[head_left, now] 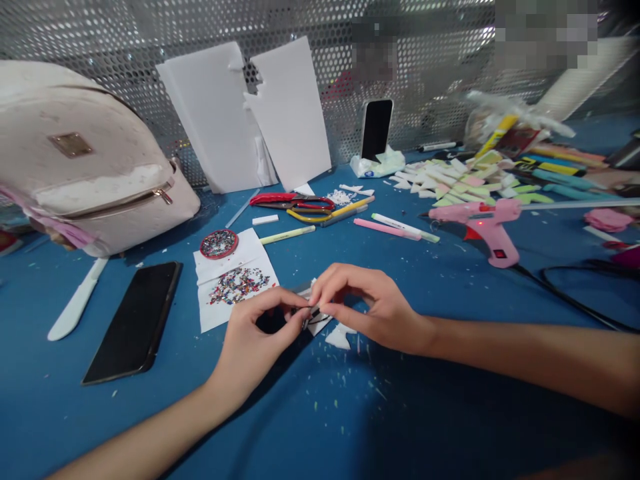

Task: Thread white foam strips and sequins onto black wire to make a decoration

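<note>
Both hands meet over the middle of the blue table. My left hand (pixel 263 333) pinches a small dark piece between thumb and forefinger. Opposite it, my right hand (pixel 373 303) has its thumb and fingertips closed at the same small black-and-white piece (pixel 315 312), whose kind I cannot make out. Fingers cover most of it. Just below my right hand lies a torn white scrap (pixel 340 336). To the left, a white paper (pixel 207 313) bears scattered coloured glitter flakes (pixel 240 285) and a round red-rimmed lid (pixel 219 245) full of more flakes.
A pink glue gun (pixel 493 223) with a lit red light lies right, its black cord trailing. Red-handled scissors (pixel 273 199) and markers (pixel 387 229) lie behind. Left are a dark phone (pixel 134 323), a white knife (pixel 77 303) and a backpack (pixel 100 160). Cut foam pieces (pixel 450 180) pile at the back.
</note>
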A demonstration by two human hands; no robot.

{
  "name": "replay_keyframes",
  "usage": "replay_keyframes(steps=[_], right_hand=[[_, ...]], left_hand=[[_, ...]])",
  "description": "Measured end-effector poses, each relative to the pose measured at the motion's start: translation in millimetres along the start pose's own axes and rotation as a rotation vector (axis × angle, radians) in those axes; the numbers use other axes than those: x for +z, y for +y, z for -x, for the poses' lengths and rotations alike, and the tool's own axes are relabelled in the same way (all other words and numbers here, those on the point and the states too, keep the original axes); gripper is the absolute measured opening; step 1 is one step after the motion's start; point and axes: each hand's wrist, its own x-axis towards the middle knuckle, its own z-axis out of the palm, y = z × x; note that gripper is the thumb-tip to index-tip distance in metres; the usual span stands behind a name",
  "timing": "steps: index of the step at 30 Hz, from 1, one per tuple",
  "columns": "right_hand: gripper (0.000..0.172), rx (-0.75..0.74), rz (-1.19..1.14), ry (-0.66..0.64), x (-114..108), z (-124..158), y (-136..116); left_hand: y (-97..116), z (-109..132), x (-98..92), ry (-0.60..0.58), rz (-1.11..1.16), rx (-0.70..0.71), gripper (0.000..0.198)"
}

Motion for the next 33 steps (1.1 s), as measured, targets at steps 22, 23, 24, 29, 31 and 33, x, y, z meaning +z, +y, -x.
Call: replay_keyframes(steps=[22, 23, 24, 29, 31, 33], right_hand=[[0.006, -0.161, 0.109, 0.066, -11.7, -43.8, -58.9], [0.006, -0.182, 0.136, 0.056, -13.4, -49.8, -65.0], [0.006, -0.204, 0.16, 0.048, -15.0, -55.7, -71.5], [0.006, -0.283, 0.234, 0.084, -21.3, -76.8, -101.2], [0.006, -0.299, 0.242, 0.109, -22.4, -79.1, -108.6], [0.006, -0.31, 0.247, 0.125, -22.1, -77.8, -112.9]], left_hand=[[44.7, -21.7, -23.4, 0.007, 0.032, 0.129, 0.012], [50.0, -25.2, -26.8, 0.015, 0.036, 0.152, 0.012], [55.5, -28.6, -30.0, 0.03, 0.044, 0.17, 0.013], [82.3, -35.1, -41.8, 0.161, 0.172, 0.248, 0.013], [89.7, -32.5, -44.0, 0.197, 0.171, 0.271, 0.014], [93.6, -28.4, -44.9, 0.209, 0.149, 0.283, 0.014]])
